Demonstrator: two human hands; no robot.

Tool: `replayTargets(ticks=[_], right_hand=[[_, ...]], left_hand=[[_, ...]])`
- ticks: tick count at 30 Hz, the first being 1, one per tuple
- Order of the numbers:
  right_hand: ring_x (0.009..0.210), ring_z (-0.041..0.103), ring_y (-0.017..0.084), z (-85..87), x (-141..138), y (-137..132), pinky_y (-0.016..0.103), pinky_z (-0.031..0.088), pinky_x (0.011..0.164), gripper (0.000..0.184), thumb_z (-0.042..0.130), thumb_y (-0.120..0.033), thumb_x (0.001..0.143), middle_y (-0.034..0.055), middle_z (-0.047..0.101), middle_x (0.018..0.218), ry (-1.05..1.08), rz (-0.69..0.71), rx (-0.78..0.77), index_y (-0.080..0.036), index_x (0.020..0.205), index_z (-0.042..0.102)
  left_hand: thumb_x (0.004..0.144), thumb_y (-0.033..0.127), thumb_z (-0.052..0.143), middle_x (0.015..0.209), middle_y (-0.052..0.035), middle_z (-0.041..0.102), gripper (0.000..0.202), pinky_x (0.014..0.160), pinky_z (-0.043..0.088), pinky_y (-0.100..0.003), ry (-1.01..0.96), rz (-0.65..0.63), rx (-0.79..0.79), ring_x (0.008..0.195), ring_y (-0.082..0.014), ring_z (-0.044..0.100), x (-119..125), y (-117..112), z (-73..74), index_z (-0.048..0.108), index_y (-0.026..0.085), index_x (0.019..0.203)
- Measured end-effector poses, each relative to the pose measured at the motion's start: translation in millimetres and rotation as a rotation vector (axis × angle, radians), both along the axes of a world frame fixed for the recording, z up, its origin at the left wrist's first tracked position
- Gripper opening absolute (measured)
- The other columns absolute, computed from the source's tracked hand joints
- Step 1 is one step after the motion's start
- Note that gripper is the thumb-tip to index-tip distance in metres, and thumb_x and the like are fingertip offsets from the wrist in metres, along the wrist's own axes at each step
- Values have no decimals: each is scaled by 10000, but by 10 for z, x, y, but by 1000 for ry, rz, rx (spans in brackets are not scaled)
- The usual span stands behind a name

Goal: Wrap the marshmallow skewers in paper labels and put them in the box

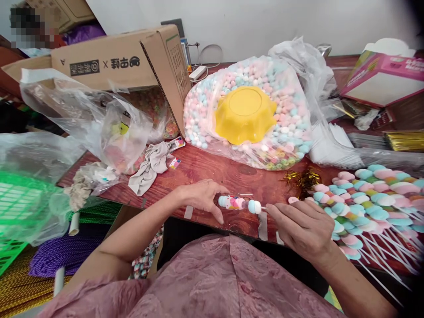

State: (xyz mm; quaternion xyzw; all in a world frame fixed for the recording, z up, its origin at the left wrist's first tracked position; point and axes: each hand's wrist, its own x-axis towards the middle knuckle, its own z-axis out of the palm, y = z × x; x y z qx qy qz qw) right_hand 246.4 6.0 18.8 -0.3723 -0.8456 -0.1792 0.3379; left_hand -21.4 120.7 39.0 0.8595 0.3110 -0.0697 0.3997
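Observation:
My left hand (pixel 202 196) and my right hand (pixel 303 227) hold a candy skewer (pixel 239 204) between them, just above the near edge of the red wooden table (pixel 232 174). Pastel marshmallow pieces in pink, white and blue sit on the skewer. The left fingers pinch the candy end. The right fingers grip the thin white stick at the other end. A pile of finished skewers (pixel 367 198) lies right of my right hand, sticks pointing toward me.
A big clear bag of pastel marshmallows (pixel 205 106) with an upturned yellow bowl (pixel 244 114) on it sits mid-table. Behind left are a cardboard box (pixel 109 62), plastic bags (pixel 99 123) and a grey rag (pixel 150 168). Gold twist ties (pixel 302 179), a pink box (pixel 384 75), a green basket (pixel 16 207).

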Motion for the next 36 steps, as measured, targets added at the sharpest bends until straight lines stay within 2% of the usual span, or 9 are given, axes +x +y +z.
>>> replayTargets(ticks=[2,4,7,10,15,21,26,32,36], right_hand=[[712,582,161,-16,13,-29,333,429,700,225,567,-84,850,54,736,831,5,34,19,-160,1045,650],[754,603,173,-24,31,-55,334,441,692,228,580,-105,860,65,741,865,-13,73,30,-151,1072,652],[812,623,176,-7,63,-72,320,453,692,236,596,-118,870,64,739,902,-62,84,39,-160,1095,655],[774,610,171,29,113,-54,320,443,669,210,603,-121,872,64,739,885,-97,64,70,-159,1068,668],[790,611,188,72,229,-29,354,462,739,253,630,-81,840,70,742,907,-144,24,89,-162,1076,670],[788,601,180,185,196,6,351,454,736,201,548,-104,897,62,734,877,-188,154,56,-159,1049,668],[729,564,170,274,130,95,333,415,650,184,544,-99,893,59,718,839,-184,236,-18,-137,1047,637],[716,542,176,405,112,176,331,353,611,174,533,-123,906,64,709,826,-188,234,-23,-128,1057,620],[725,538,176,475,75,197,323,338,612,158,539,-103,900,60,694,791,-223,241,-5,-127,1037,615]], left_hand=[[528,506,858,740,20,656,502,600,393,-233,5,-64,-217,672,-154,576,-14,92,11,685,159,848],[531,447,867,666,42,612,424,556,370,-220,-12,-96,-466,616,-124,529,-10,129,-36,645,157,747],[554,367,862,680,28,637,391,564,414,-224,-67,-66,-775,619,-129,558,25,69,-186,648,163,810],[603,338,816,688,7,650,364,551,451,-234,-91,8,-900,611,-146,609,73,-69,-346,654,165,879],[659,293,733,575,61,510,235,493,379,-199,-171,170,-705,505,-91,494,99,-211,-410,536,167,686],[577,390,813,582,76,381,405,494,219,-204,-201,136,-438,555,-70,338,120,-254,-282,484,155,607],[617,404,784,580,72,397,398,511,229,-219,-128,88,-359,553,-79,353,157,-298,-228,468,163,595],[648,364,766,566,52,488,273,519,247,-243,19,74,-27,538,-104,433,170,-314,-209,570,173,651],[640,387,772,558,60,457,330,517,241,-239,-35,102,-118,541,-94,400,176,-328,-215,524,170,608]])
